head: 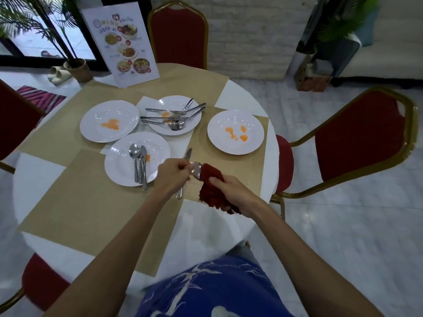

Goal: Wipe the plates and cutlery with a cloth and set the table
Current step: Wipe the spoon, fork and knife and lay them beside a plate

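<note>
My left hand (172,174) grips a bunch of cutlery (188,156): a knife tip and fork tines stick out above the fist, and a handle pokes out below. My right hand (230,191) holds a dark red cloth (211,191) wrapped around a spoon bowl (197,172) of that bunch. Several white plates lie on beige placemats: the near plate (121,165) carries a spoon and knives, the far plate (174,104) a pile of cutlery, the left plate (91,124) and the right plate (251,138) orange stains.
A standing menu card (123,42) is at the table's far edge. Red chairs with gold frames surround the round white table (206,227): one far (178,30), one right (361,133), one left (13,120), one near left (39,280). Potted plants stand on the floor beyond.
</note>
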The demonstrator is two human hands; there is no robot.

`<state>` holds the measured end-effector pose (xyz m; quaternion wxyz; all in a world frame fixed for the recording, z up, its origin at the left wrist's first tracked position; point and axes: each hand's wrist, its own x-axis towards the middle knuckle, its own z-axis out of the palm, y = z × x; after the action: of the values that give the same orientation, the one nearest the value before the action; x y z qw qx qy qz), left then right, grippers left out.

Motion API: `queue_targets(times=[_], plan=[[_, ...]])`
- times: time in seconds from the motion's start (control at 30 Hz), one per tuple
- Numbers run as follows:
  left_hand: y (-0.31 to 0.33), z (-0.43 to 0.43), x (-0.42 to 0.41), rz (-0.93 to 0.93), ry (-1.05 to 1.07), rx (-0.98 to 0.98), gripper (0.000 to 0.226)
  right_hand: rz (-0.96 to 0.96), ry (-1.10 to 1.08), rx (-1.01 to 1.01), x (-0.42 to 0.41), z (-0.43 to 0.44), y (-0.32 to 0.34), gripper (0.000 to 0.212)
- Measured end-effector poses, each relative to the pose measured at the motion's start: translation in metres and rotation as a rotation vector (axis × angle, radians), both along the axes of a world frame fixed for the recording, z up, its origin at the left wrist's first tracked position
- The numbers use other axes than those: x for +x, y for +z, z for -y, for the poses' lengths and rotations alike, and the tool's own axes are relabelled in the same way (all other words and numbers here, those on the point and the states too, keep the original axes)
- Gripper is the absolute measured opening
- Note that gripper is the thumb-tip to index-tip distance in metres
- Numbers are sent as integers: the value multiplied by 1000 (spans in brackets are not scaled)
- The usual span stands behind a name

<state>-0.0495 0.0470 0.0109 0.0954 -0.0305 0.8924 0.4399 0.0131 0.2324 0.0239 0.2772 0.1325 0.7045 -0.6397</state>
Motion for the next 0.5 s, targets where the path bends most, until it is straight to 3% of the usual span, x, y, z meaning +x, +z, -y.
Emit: queue_targets(times=[0.1,0.23,0.3,0.43,0.5], plan=[[-13,-3,5,-48,152,-25,22,-49,137,135,-7,-8,0,22],[-24,-31,15,14,25,-91,26,-111,156,230,-23,-7,-14,21],[-24,-22,-2,42,107,-124,20,-87,165,187,-20,-15,-18,19],[-36,-25,-10,75,390,29,21,-81,201,225,-20,-44,-26,19],[-46,-54,3,230,402,362,19,-99,185,278,-26,-54,-28,19]])
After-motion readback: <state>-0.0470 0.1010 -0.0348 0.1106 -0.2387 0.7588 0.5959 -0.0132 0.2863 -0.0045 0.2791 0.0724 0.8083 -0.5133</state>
